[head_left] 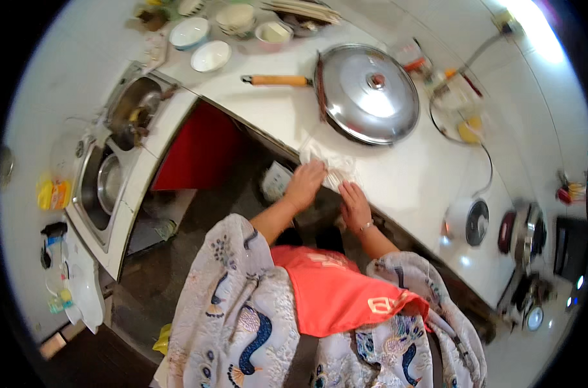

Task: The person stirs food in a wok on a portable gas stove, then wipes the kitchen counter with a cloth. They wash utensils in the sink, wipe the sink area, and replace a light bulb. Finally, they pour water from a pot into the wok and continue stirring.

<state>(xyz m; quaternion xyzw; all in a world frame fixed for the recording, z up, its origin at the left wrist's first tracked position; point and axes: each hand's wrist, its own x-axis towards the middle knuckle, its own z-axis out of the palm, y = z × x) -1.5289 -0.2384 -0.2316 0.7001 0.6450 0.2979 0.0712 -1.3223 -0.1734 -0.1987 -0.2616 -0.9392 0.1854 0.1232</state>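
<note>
Near the front edge of the white counter [410, 194] lies a crumpled, thin white sheet or bag [333, 168]; its exact kind is hard to make out. My left hand [307, 183] has its fingers curled over the near left part of it. At its lower right edge, my right hand [356, 207] rests with fingers stretched forward and a bracelet at the wrist. Just beyond stands a wide pan with a shiny domed lid [371, 97]. Its wooden handle [278, 80] points left.
Several bowls [211, 56] stand at the back left. A double steel sink [90, 187] is at left, beside a yellow bottle [53, 193]. A white electric pot [465, 221] with a cord stands at right. Below the counter are a red panel [194, 152] and a white bag [276, 181].
</note>
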